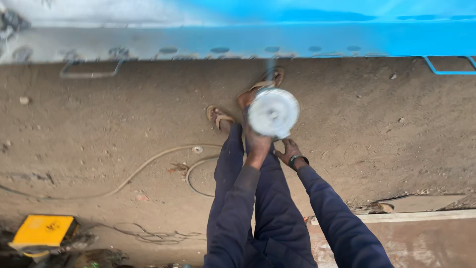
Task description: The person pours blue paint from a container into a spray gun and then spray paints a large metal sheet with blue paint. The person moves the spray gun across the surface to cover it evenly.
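Left hand (257, 146) wrapped tight around the body of a power tool carrying a pale round disc (273, 112), held out above the sandalled feet. Right hand (289, 150) below the disc, fingers spread, apparently touching its guard; grip unclear. Disc looks rigid, blurred, possibly spinning: hold the body, never the rim.
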